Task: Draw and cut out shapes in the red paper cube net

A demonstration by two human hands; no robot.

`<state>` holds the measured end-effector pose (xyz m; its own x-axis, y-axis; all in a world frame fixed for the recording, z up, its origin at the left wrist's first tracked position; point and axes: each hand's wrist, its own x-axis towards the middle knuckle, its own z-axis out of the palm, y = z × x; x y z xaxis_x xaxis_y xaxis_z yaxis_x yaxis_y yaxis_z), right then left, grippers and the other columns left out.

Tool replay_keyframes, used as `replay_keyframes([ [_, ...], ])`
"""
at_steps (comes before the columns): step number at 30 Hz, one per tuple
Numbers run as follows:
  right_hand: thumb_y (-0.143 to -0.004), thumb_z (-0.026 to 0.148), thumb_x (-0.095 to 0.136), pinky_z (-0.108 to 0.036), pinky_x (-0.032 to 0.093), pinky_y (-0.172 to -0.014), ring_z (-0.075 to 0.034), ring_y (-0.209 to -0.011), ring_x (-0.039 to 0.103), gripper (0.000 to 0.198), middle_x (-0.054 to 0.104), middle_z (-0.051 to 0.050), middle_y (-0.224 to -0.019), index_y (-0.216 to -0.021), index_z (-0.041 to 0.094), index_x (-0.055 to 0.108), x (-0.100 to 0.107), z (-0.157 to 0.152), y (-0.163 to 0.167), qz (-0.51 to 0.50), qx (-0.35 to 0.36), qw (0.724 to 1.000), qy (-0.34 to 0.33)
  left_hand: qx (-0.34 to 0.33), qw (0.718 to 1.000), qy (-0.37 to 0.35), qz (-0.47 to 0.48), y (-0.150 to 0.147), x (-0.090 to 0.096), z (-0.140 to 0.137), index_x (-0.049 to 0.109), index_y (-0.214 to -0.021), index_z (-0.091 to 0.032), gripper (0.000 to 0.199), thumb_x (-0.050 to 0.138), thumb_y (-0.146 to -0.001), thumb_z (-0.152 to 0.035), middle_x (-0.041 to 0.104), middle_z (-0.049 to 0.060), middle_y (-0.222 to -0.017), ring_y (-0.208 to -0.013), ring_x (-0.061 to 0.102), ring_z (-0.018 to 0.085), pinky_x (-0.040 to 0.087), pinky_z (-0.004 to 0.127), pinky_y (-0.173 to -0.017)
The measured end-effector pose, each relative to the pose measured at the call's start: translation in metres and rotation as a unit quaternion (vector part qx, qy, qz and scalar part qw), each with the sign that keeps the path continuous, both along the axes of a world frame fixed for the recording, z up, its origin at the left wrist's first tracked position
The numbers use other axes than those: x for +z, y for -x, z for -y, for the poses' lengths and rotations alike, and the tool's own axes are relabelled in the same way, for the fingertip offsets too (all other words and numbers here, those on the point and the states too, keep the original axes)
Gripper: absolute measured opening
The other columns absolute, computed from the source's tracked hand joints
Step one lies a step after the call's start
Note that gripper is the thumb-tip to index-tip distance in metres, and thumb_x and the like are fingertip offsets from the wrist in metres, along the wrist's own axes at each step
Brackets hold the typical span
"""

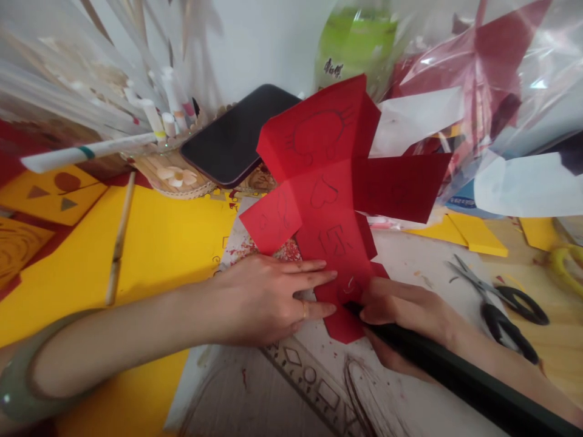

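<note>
A red paper cut-out [339, 200] with folded flaps stands partly raised in the middle. Pencilled shapes cover it, among them a heart and a round figure near the top. My left hand [268, 297] lies with its fingers spread over the lower left edge of the paper, holding nothing. In my right hand [405, 309] is a long black pen-like tool [423, 349], whose exact kind I cannot tell. Its dark tip touches the lower red panel, just under a small pale curved mark. Under the paper is a white sheet [401, 255] with red scraps on it.
Black-handled scissors [505, 303] lie open at the right, near a yellow tape roll [567, 267]. A phone [241, 133] leans at the back, beside a basket [177, 179] of markers. Behind stands a green-labelled bottle [357, 48]. A patterned ruler [314, 382] lies in front.
</note>
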<state>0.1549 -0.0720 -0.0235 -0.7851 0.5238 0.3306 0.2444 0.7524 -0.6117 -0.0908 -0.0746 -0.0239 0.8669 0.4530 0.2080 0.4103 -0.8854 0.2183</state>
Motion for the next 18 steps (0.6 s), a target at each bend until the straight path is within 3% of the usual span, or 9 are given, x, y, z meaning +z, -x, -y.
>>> replay_keyframes([
  [11, -0.073, -0.003, 0.050, -0.024, 0.026, -0.047, -0.011, -0.055, 0.040, 0.030, 0.039, 0.005, -0.065, -0.080, 0.025, 0.043, 0.0001, 0.0010, -0.0020, 0.010, -0.012, 1.000, 0.022, -0.004, 1.000, 0.006, 0.005, 0.0004, -0.0014, 0.0000, 0.064, -0.118, -0.025, 0.031, 0.048, -0.091, -0.020, 0.056, 0.009, -0.134, -0.122, 0.055, 0.025, 0.057, 0.035, -0.082],
  [18, -0.071, -0.003, 0.050, -0.021, 0.035, -0.049, -0.010, -0.056, 0.045, 0.029, 0.048, 0.004, -0.067, -0.082, 0.023, 0.045, 0.0053, -0.0010, -0.0005, 0.027, -0.018, 0.999, -0.014, -0.034, 0.998, 0.044, -0.005, 0.0032, 0.0049, -0.0067, 0.064, -0.119, -0.023, 0.032, 0.051, -0.090, -0.018, 0.054, 0.010, -0.136, -0.126, 0.052, 0.025, 0.053, 0.040, -0.091],
])
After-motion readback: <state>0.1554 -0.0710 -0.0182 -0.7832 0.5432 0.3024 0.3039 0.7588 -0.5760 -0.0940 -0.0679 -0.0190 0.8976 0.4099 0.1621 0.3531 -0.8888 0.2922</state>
